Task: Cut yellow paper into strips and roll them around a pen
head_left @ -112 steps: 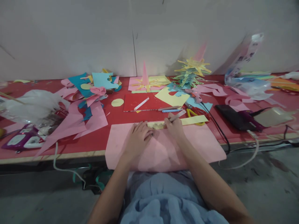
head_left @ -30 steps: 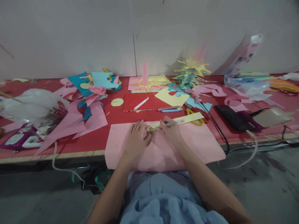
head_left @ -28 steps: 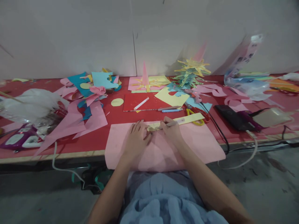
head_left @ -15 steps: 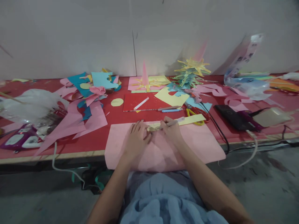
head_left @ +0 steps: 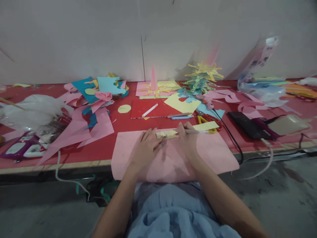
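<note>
My right hand (head_left: 187,140) is closed around a pen (head_left: 199,131), whose barrel sticks out to the right, nearly level. Under and beside that hand runs a pale yellow paper strip (head_left: 206,126), its left part showing between my hands. My left hand (head_left: 146,145) lies with fingers stretched out on a large pink paper sheet (head_left: 213,155), its fingertips by the strip's left end. The pen's tip is too small to make out. Yellow-handled scissors (head_left: 210,129) lie partly under the strip's right end.
Beyond the sheet lie a red board (head_left: 138,109) with a white marker (head_left: 150,110), and a blue pen (head_left: 182,117). Pink paper cones stand behind. A pink glue gun (head_left: 206,101) trails a black cord. A black phone (head_left: 244,125) is at right, paper scraps (head_left: 101,124) at left.
My right hand has shifted a little to the right along the strip, uncovering more of it. The pen has tipped flatter. My left hand stays in nearly the same place.
</note>
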